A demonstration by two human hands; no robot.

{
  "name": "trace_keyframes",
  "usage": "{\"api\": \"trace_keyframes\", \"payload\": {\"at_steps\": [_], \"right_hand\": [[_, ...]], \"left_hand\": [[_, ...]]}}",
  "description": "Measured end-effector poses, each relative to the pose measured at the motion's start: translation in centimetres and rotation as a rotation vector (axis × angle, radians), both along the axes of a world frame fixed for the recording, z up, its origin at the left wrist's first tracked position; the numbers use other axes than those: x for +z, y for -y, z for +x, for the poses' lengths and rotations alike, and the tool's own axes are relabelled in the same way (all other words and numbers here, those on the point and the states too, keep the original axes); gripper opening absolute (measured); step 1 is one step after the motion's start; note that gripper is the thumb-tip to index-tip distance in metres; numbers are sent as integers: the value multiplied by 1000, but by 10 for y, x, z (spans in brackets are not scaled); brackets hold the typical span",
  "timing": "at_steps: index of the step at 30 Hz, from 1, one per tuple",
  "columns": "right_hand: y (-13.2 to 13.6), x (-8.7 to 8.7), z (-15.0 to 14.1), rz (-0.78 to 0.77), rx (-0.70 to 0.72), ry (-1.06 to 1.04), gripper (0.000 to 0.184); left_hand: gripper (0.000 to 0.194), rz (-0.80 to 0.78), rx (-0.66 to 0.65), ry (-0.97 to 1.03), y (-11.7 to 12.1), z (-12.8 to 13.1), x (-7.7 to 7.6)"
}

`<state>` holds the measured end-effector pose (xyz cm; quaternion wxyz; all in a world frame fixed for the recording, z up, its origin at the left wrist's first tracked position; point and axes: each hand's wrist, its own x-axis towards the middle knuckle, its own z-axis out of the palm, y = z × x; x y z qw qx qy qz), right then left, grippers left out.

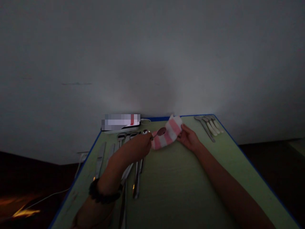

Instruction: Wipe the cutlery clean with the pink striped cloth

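Note:
My left hand (143,143), with a dark beaded bracelet at the wrist, is closed around the handle of a spoon (161,131). The spoon's bowl points right and lies in front of a pink-and-white striped cloth (168,137). My right hand (189,137) pinches the cloth's right end between thumb and fingers. The cloth hangs a little bunched between both hands, over the table. Beneath and beside my left arm lie several spoons (121,136) and table knives (100,159), partly hidden by the arm.
Several forks (211,125) lie at the back right of the light green table (176,190), which has a blue edge. A lit phone (121,122) leans at the back left, with a white cable (145,121) beside it. A grey wall (152,57) stands behind.

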<state>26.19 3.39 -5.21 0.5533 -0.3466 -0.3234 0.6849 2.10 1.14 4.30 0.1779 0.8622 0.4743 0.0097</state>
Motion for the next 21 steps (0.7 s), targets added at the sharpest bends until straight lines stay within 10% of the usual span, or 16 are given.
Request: {"api": "trace_keyframes", "payload": {"at_steps": [21], "right_hand": [[-8, 1, 8, -78, -135, -273, 22]], "left_hand": [[29, 20, 23, -69, -2, 1, -4]]}}
